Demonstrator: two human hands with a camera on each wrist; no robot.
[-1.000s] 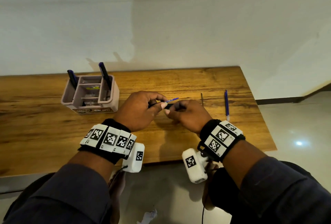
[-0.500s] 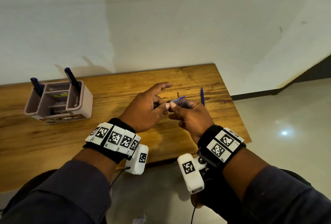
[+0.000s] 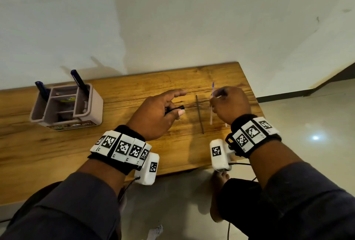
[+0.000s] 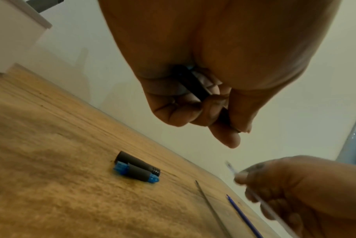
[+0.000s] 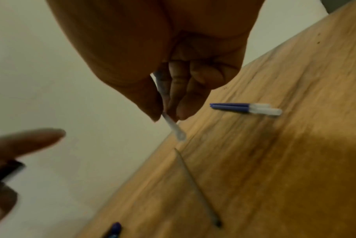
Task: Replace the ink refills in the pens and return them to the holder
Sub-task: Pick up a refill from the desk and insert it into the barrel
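My left hand (image 3: 177,109) grips a black pen barrel (image 3: 175,108) over the middle of the wooden table (image 3: 124,140), index finger stretched out; the barrel (image 4: 197,90) lies across the curled fingers. To its right, my right hand (image 3: 215,98) pinches a thin clear refill (image 3: 211,113) with a blue end, held above the table, and the refill (image 5: 173,127) sticks out below thumb and fingers. A dark thin refill (image 3: 199,114) lies between the hands. The pink-grey holder (image 3: 96,105) at the far left has two dark blue pens (image 3: 80,82) standing in it.
Two short black pen parts with blue ends (image 4: 136,169) lie side by side on the table under my left hand. Two blue refills with clear ends (image 5: 246,108) lie near the right edge. The table's right edge (image 3: 253,93) is close to my right hand.
The hands were together at the pen; now they are apart. The right hand has moved right with the refill, while the left keeps the black barrel.
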